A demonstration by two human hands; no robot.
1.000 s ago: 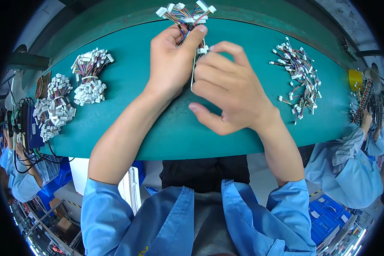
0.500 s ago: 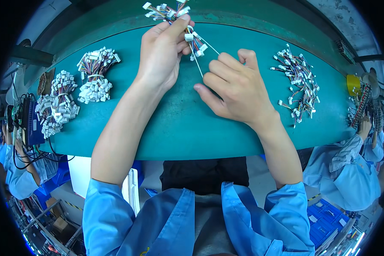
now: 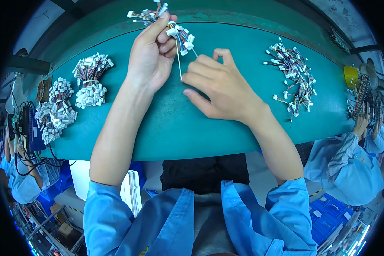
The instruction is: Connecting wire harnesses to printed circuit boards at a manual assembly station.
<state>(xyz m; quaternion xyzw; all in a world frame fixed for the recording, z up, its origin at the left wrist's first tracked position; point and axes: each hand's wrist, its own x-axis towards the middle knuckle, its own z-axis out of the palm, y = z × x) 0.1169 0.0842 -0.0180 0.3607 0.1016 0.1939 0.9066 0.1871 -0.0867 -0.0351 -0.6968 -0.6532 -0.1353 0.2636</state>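
Over the far side of the green table, the person's left hand pinches a bunch of wires, white plugs poking out both ways. The right hand, fingers curled, holds a white band stretched from that bunch. Tied bundles lie off left, a loose pile off right.

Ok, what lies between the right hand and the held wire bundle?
In the head view, taut white strands span from the wire bundle to the right hand.
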